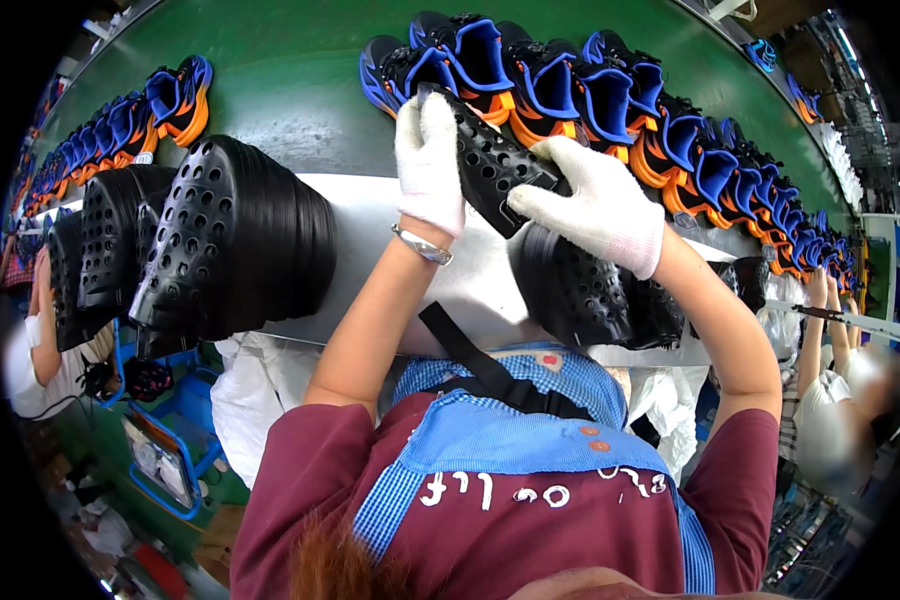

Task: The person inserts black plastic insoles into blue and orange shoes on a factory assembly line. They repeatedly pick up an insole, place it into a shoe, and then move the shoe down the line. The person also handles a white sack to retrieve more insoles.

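Note:
Between my two white-gloved hands is a black plastic shoe insert [492, 158] dotted with round holes, tilted with its upper end to the left. My left hand [430, 170] grips its upper left side, fingers pointing away from me. Around its lower right end close the thumb and fingers of my right hand [600, 205]. Just beyond the insert stand black, blue and orange sneakers [545, 90] in a long row. Below my right hand sits a stack of similar black inserts [580, 295], partly hidden by that hand and forearm.
A large nested stack of black inserts [270, 240] stands left of my left arm. Another row of sneakers [120, 130] lines the far left of the green work surface [290, 80]. Other people work at both sides, including one with a white sleeve [830, 400] at right.

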### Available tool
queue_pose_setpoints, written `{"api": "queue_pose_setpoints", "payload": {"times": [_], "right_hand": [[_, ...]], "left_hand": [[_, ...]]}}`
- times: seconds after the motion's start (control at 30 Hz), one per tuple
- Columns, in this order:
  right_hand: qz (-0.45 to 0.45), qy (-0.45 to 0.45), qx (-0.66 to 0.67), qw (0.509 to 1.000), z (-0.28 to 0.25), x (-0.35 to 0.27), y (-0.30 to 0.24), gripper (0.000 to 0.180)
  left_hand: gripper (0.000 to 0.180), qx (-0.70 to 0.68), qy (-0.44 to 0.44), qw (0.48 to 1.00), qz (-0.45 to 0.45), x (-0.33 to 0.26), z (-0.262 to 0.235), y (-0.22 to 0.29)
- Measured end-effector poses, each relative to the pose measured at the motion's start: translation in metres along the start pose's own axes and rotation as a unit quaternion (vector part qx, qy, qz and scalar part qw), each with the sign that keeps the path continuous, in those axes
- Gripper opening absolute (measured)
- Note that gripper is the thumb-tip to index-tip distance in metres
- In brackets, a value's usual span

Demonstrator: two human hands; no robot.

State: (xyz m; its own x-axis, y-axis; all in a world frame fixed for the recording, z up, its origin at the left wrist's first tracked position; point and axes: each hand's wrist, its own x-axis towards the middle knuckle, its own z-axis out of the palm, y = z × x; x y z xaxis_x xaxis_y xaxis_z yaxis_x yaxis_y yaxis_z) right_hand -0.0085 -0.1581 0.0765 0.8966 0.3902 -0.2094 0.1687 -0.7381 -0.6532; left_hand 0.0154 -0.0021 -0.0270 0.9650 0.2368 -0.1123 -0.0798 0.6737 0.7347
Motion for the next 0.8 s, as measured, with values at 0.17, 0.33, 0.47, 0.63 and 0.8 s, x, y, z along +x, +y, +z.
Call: {"api": "queue_pose_setpoints", "payload": {"times": [0.17, 0.33, 0.47, 0.63, 0.8], "right_hand": [[-0.014, 0.029, -0.004, 0.999, 0.018, 0.017, -0.01, 0.04], [-0.036, -0.008, -0.146, 0.989, -0.01, 0.058, -0.006, 0.037], [-0.06, -0.074, -0.245, 0.965, -0.02, 0.104, -0.01, 0.032], [-0.061, -0.094, -0.394, 0.912, 0.003, 0.162, -0.035, 0.032], [-0.073, -0.064, -0.353, 0.931, 0.057, 0.194, -0.031, 0.032]], "left_hand": [[0.026, 0.107, 0.053, 0.992, 0.047, 0.016, 0.0, 0.004], [0.032, 0.359, 0.037, 0.921, 0.145, 0.026, -0.044, 0.007], [0.034, 0.554, -0.018, 0.793, 0.253, 0.012, -0.069, -0.005], [0.038, 0.581, -0.033, 0.768, 0.268, 0.01, -0.065, -0.007], [0.042, 0.661, -0.05, 0.714, 0.225, 0.018, -0.058, -0.002]]}}
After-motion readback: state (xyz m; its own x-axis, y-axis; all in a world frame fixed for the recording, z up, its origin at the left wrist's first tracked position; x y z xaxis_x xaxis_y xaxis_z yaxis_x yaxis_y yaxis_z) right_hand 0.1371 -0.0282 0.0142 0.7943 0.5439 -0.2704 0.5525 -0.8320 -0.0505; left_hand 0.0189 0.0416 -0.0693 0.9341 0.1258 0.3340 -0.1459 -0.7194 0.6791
